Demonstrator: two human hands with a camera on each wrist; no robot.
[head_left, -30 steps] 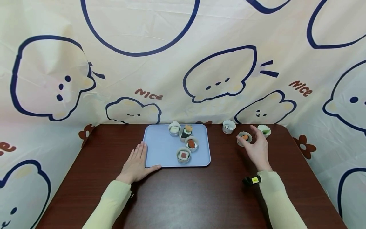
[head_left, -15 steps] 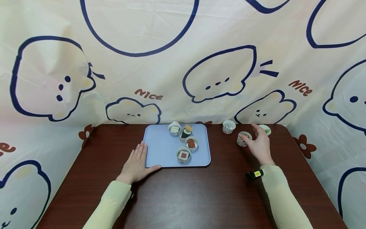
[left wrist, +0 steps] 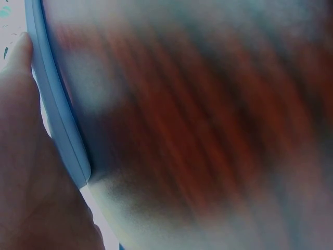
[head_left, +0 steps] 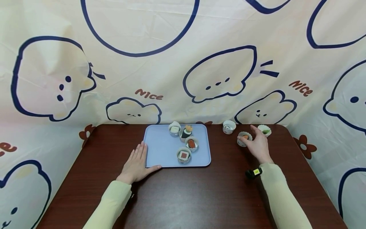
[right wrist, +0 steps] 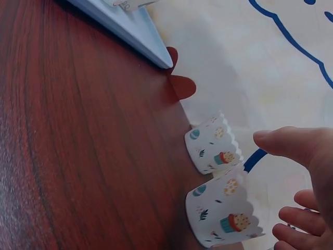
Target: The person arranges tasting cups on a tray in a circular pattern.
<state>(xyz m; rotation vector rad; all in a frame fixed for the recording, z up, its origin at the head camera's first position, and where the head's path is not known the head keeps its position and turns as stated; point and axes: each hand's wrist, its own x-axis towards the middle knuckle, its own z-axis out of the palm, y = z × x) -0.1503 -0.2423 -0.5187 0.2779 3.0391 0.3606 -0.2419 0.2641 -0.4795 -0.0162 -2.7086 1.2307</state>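
Note:
My left hand [head_left: 134, 166] lies with straight fingers at the left edge of the light blue tray [head_left: 160, 149], its thumb along the front corner. At the right, my right hand [head_left: 258, 148] hovers over a paper baking cup [head_left: 240, 143] with an orange-topped sushi piece [head_left: 245, 137] inside. In the right wrist view, the thumb stretches out above the scalloped rim of that cup [right wrist: 221, 216], apart from it, and the other fingers bend loosely. Just behind the hand stands a paper cup with a green filling [head_left: 265, 131].
Several paper cups with sushi pieces, among them a red-topped sushi piece [head_left: 191, 143] and a square sushi roll [head_left: 183, 155], stand on the tray's right half. Another paper cup [head_left: 228, 127] sits near the back edge of the brown table [head_left: 183, 197]. A printed cloth [head_left: 171, 73] hangs behind.
My right hand shifts slightly right and back, its thumb dipping over the orange-topped sushi piece's cup, then eases a little left. The left hand, tray and cups look unchanged.

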